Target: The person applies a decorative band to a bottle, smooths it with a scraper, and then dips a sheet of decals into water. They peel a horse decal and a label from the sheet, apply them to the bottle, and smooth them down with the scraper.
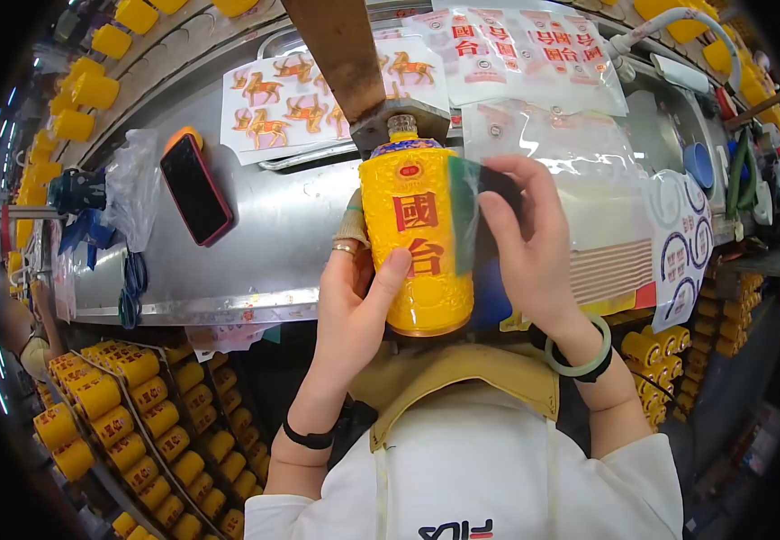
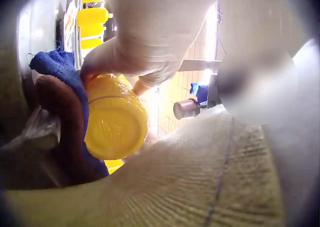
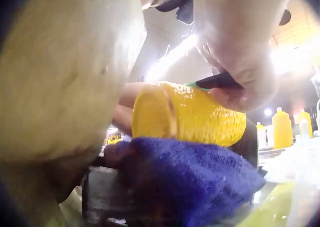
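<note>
A yellow bottle (image 1: pixel 419 243) with red characters and an embossed surface lies with its neck toward a block (image 1: pixel 399 121) on a brown post. My left hand (image 1: pixel 351 292) grips its left side, thumb on the front near the lower red character. My right hand (image 1: pixel 534 238) pinches a flat green scraper (image 1: pixel 464 216) with a black part, its green face against the bottle's right side. In the right wrist view the dark piece (image 3: pixel 220 81) lies along the bottle (image 3: pixel 200 114). A blue cloth (image 3: pixel 195 177) is beneath the bottle.
On the metal table (image 1: pixel 273 225) lie a phone (image 1: pixel 196 191), a sheet of horse stickers (image 1: pixel 286 99), sheets of red characters (image 1: pixel 520 54) and a sheet of ring-shaped stickers (image 1: pixel 680 247). Racks of yellow bottles (image 1: pixel 129 414) stand at lower left. A blue cup (image 1: pixel 698 165) is at right.
</note>
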Demonstrator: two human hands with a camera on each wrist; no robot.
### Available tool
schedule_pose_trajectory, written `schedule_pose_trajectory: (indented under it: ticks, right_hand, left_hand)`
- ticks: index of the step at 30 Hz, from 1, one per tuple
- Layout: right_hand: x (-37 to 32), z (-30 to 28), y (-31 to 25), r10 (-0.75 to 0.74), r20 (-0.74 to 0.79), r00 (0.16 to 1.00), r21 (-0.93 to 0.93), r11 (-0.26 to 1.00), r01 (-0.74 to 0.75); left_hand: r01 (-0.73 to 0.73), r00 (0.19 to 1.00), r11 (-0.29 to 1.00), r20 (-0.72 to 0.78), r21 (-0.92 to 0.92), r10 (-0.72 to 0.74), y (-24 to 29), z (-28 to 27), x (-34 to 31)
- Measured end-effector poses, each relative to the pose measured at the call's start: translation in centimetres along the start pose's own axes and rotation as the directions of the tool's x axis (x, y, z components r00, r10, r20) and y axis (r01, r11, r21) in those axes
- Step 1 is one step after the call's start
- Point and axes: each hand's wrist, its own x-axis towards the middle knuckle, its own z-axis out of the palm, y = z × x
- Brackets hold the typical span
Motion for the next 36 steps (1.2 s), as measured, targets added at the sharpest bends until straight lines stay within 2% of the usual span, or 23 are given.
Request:
schedule_pose_trajectory:
  ticks: [2,3,5,6,7,10,12,13,15,16,17,19,20,21,23,24,25,26,28,30,31,33,36]
  right_hand:
    - [0.4,-1.1,-1.2,-0.047,-0.029,0.998,-0.250,0.968,0.038]
    - [0.2,-1.2,-1.5,-0.056,-0.036,0.998,-0.257,0.965,0.045]
    - [-0.4,-1.2,-2.4,-0.037,-0.063,0.997,0.024,0.999,0.039]
    - [-0.8,-1.0,-3.3,0.008,-0.005,1.000,0.154,0.988,-0.007]
    - [-1.0,-0.9,-2.3,-0.041,0.045,0.998,0.060,0.997,0.038]
    - [-0.4,-1.7,0.3,-0.057,0.020,0.998,-0.013,0.998,0.058]
    - [-0.1,-3.2,0.1,0.036,-0.025,0.999,-0.129,0.991,-0.039]
    - [-0.2,-3.5,0.1,0.031,-0.029,0.999,-0.133,0.990,-0.035]
    - [-0.7,-4.0,0.0,0.116,0.045,0.992,0.114,0.986,-0.120]
    - [-0.8,-4.4,-0.4,0.171,0.116,0.978,0.234,0.953,-0.194]
    - [-1.1,-4.6,0.1,0.171,0.111,0.979,0.232,0.953,-0.192]
    - [-1.5,-5.2,1.6,0.255,0.189,0.948,0.391,0.866,-0.311]
    - [-1.3,-5.9,1.8,0.353,0.263,0.898,0.482,0.759,-0.439]
    - [-0.9,-6.7,1.5,0.355,0.262,0.898,0.480,0.759,-0.440]
    - [0.2,-8.4,0.6,0.401,0.260,0.878,0.037,0.905,-0.424]
    - [0.9,-8.9,1.4,0.284,0.215,0.935,-0.007,0.957,-0.289]
    - [1.6,-9.7,1.9,0.192,0.196,0.962,-0.181,0.971,-0.157]
    - [2.4,-10.6,2.4,0.095,0.195,0.976,-0.350,0.937,-0.022]
    - [4.1,-12.5,4.3,0.063,0.156,0.986,-0.611,0.790,0.046]
    - [6.0,-14.3,6.2,0.098,0.164,0.982,-0.846,0.525,0.089]
    - [6.4,-14.6,6.9,0.097,0.165,0.981,-0.846,0.525,0.090]
    - [6.9,-14.9,8.1,-0.034,0.194,0.980,-0.922,0.334,0.195]
    - [7.0,-14.5,9.0,-0.017,0.211,0.977,-0.933,0.295,0.206]
  left_hand:
    - [0.006,1.000,1.000,0.010,-0.007,-0.006,0.2,0.2,0.0]
    - [-0.002,1.000,1.000,0.021,-0.011,0.003,0.3,0.2,0.0]
    - [0.011,1.000,1.000,-0.013,0.019,-0.010,0.2,0.3,-0.1]
    - [0.003,1.000,1.000,-0.015,0.023,-0.002,0.1,0.3,0.0]
    - [0.027,0.999,0.999,-0.029,0.025,-0.026,0.2,0.3,0.0]
    - [-0.091,0.988,0.995,-0.122,0.028,0.094,-0.7,1.3,0.5]
    - [-0.132,0.981,0.972,-0.115,0.195,0.156,-0.3,2.0,0.6]
    - [-0.137,0.981,0.972,-0.110,0.192,0.160,-0.2,2.3,0.7]
    - [-0.054,0.994,0.934,-0.075,0.353,0.085,0.0,2.8,0.8]
    - [-0.044,0.992,0.946,-0.096,0.321,0.079,0.1,3.1,0.9]
    - [-0.046,0.993,0.946,-0.091,0.320,0.079,0.0,3.1,1.0]
    - [-0.088,0.990,0.910,-0.070,0.404,0.126,-0.1,2.8,1.1]
    - [-0.089,0.990,0.911,-0.068,0.402,0.126,-0.1,2.9,1.2]
    - [-0.063,0.992,0.921,-0.078,0.385,0.101,0.1,3.1,1.1]
    - [-0.036,0.994,0.929,-0.086,0.369,0.073,0.1,3.0,1.0]
    - [-0.053,0.993,0.908,-0.073,0.416,0.092,-0.1,2.8,1.0]
    - [-0.071,0.992,0.885,-0.060,0.461,0.111,-0.2,2.7,1.0]
    - [-0.072,0.992,0.885,-0.061,0.461,0.113,-0.1,2.7,1.0]
    - [-0.056,0.993,0.898,-0.072,0.437,0.097,0.0,2.8,1.0]
    - [-0.038,0.993,0.918,-0.084,0.396,0.077,-0.1,2.9,1.0]
    - [-0.020,0.994,0.935,-0.093,0.355,0.057,-0.1,2.9,1.0]
    - [-0.041,0.992,0.930,-0.099,0.365,0.082,-0.5,2.6,1.1]
    - [-0.073,0.988,0.918,-0.096,0.390,0.120,-0.6,2.4,1.1]
